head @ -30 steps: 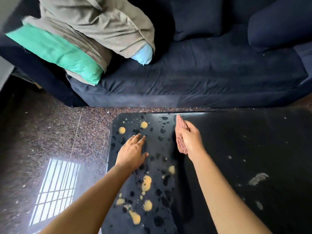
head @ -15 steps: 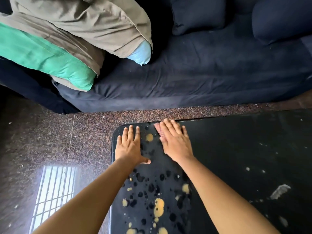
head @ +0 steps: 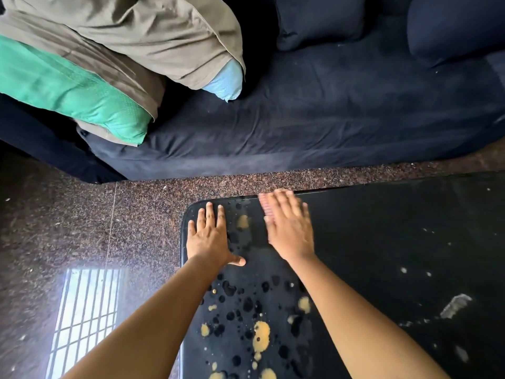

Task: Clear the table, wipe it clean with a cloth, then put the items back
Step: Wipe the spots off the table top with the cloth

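Step in hand: wiping. We judge the clearing done.

Right hand point(head: 289, 231) lies flat, fingers straight, pressing a pinkish cloth point(head: 265, 206) onto the table point(head: 382, 242) near its far edge. Only a strip of cloth shows past the fingers, and the hand is blurred by motion. Left hand point(head: 209, 239) rests open and flat by the far left corner, gripping nothing.

Left to wipe: yellow blotches point(head: 261, 336) and dark spots between our forearms, and pale smears point(head: 455, 305) to the right. We estimate most of the wiping lies ahead.

The items to put back are not in view, so that step is not yet begun.
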A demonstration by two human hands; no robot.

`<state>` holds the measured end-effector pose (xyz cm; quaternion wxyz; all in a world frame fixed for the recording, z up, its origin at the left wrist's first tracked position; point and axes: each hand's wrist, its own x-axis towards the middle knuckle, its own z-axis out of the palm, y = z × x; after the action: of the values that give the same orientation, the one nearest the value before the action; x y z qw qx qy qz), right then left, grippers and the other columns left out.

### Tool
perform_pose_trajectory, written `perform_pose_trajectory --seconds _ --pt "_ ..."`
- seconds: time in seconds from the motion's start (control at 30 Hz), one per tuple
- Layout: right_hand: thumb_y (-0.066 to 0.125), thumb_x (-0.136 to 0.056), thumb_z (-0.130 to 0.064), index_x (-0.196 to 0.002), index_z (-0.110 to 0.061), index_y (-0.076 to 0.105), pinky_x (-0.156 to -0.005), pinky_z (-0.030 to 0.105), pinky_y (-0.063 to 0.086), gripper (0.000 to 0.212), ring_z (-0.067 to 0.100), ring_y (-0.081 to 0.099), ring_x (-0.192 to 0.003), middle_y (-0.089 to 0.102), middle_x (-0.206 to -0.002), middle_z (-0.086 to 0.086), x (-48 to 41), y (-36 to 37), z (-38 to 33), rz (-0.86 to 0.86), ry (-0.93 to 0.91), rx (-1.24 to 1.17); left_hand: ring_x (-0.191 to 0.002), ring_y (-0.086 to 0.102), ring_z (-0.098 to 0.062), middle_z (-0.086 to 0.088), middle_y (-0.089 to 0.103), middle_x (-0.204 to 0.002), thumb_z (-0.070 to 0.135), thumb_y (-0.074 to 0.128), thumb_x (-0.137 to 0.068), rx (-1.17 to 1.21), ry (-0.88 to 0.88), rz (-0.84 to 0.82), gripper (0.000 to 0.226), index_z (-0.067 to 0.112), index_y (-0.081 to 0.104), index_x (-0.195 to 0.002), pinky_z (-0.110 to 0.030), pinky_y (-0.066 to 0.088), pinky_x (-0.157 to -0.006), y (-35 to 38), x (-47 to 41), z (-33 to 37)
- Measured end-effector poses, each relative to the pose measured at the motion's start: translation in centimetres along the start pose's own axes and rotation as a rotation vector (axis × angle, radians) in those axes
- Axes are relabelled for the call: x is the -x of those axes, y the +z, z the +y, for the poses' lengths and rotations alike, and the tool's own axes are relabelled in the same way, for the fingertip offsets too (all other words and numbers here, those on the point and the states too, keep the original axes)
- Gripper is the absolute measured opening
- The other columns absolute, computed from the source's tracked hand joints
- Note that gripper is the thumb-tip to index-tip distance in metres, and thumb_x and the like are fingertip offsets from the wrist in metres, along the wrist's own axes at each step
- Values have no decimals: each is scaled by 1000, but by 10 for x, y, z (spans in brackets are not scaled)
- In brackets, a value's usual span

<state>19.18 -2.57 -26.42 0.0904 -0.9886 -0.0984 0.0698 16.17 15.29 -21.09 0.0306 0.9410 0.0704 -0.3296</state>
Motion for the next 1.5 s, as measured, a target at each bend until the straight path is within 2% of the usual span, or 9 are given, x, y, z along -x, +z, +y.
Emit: perform_pose_trajectory --seconds 0.13,0.33,0.43,0.57,0.83,1.03,1.23,1.4,1.5 --pt "34 -94 -37 -145 -14 35 -115 51 18 57 29 19 -144 32 -153 6 0 -1 0 122 343 -24 -146 -16 -25 -9 -25 -156 70 72 -59 10 6 12 141 13 -23 -147 -43 -2 -118 1 0 0" --pt "13 -97 -42 -151 -21 4 -118 49 3 59 20 -9 -146 -3 -159 -2 3 3 -50 -58 -92 3 -146 -16 -24 -9 -25 -156 69 73 -59 22 -2 13 141 13 -22 -147 -42 -2 -118 1 0 0" --pt "18 -99 -41 -151 -23 -5 -118 50 1 60 14 -22 -143 -18 -157 -5 2 1 -12 -86 -8 15 -145 -17 -23 -7 -26 -156 70 72 -58 34 -1 7 142 13 -23 -147 -43 -2 -118 2 1 1" --pt "33 -98 -40 -151 -14 11 -116 50 5 63 21 -6 -147 -3 -160 2 -1 0 -13 59 311 -28 -145 -17 -22 -6 -25 -156 70 72 -58 49 4 25 142 14 -23 -147 -42 -1 -118 2 0 -1" --pt "28 -99 -41 -151 -26 9 -118 51 10 58 16 0 -147 7 -159 -7 -8 8 -35 -59 -143 15 -145 -18 -19 -3 -24 -157 74 72 -54 80 4 50 146 12 -23 -147 -41 -2 -119 7 -2 -8" --pt "39 -97 -36 -149 -16 27 -116 51 13 57 28 11 -146 25 -156 7 -10 5 -31 99 282 -56 -145 -19 -17 0 -26 -156 73 72 -54 110 18 54 147 12 -25 -146 -41 -2 -120 9 -1 -7" --pt "37 -97 -39 -149 -22 25 -116 51 19 56 20 13 -146 24 -156 -2 -12 11 -56 18 -170 -10 -145 -18 -17 -2 -24 -157 75 70 -54 100 24 68 146 11 -23 -147 -40 -2 -120 10 -1 -11" --pt "39 -97 -35 -148 -19 30 -114 52 18 54 24 13 -146 26 -156 2 -9 7 -30 125 278 -62 -144 -21 -17 0 -27 -156 75 70 -55 113 29 52 146 12 -26 -146 -40 -4 -120 10 -2 -9" --pt "34 -98 -36 -150 -21 24 -115 51 13 55 25 6 -147 20 -157 1 -10 11 -63 96 245 -114 -144 -20 -17 -2 -26 -156 74 70 -55 117 30 57 147 11 -26 -146 -41 -3 -120 11 -2 -11"
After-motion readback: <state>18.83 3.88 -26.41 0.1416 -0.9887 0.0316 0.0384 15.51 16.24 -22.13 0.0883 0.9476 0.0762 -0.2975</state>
